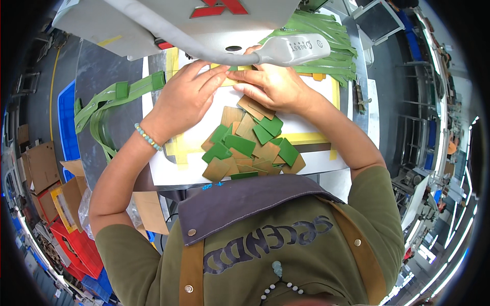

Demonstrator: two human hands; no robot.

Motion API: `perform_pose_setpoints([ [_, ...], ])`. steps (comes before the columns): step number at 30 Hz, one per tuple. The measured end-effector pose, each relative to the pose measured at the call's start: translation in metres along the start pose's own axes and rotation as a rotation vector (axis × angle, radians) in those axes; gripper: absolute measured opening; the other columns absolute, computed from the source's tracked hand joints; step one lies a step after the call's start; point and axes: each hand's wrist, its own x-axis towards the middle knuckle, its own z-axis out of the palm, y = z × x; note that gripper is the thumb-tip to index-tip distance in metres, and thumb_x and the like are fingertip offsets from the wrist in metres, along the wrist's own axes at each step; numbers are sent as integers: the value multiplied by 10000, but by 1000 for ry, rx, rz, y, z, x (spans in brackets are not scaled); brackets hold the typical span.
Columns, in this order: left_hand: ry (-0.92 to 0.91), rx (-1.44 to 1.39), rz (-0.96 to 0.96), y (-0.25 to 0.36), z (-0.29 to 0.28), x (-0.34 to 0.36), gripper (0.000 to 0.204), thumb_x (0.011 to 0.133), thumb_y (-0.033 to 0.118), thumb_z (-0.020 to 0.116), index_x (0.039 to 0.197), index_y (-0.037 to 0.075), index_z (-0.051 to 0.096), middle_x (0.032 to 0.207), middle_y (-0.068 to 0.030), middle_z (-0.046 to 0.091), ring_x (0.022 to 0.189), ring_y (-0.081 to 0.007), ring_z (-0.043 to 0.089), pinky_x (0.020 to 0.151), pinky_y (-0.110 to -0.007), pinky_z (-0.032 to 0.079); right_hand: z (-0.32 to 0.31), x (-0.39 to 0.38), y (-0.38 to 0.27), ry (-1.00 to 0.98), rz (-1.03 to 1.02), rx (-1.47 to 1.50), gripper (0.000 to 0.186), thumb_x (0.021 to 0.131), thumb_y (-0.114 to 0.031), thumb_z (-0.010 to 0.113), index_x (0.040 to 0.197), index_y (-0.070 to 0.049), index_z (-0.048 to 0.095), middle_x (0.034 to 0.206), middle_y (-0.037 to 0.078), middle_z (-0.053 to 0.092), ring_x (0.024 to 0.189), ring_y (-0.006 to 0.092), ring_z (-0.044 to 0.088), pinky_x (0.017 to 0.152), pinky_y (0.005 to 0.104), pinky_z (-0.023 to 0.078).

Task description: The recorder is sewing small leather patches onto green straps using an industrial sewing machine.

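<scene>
The fingers [212,76] of both hands almost meet beneath the machine, closely gathered, tips down over a flat tan piece [224,80]; whether they pinch it or only press it flat, I cannot tell.

From the left, a blue bin [69,127] stands beside the grey desk [126,121]. On the desk, a green strap [139,87] trails away from the left hand [186,99], folding back on itself toward the edge. Green patches [122,90] sit spaced along it, so that stretch looks finished, though how they are fixed does not show.

In the middle, the pale machine [122,25] overhangs the fingertips, and its working point is hidden. In front of the hands, a loose heap of green and tan pieces [240,145] lies on the taped white sheet [301,122], overlapping and seemingly unused.

On the right, the right hand [273,86] mirrors the left, slightly curled. Beyond it a thick bundle of green straps [339,53] lies fanned out. Judging by the heap, plenty appears left to do; whether the bundle is finished or waiting is unclear.
</scene>
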Motion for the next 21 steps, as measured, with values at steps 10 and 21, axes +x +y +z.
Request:
perform_pose_setpoints([
  [10,-8,21,14,0,2,-6,397,931,125,724,1304,2,667,1508,-51,633,1340,-333,581,1109,-442,515,-8,-15,-2,103,-152,-291,307,843,-151,848,1131,-64,789,1108,75,765,956,250,764,744,369,623],
  [21,23,24,20,0,3,-5,394,906,133,744,1279,14,693,1437,-64,666,1306,-333,581,1083,-442,529,0,-21,-4,160,-152,-235,170,876,-137,814,1031,-67,804,1104,53,791,1012,198,766,845,336,621],
])
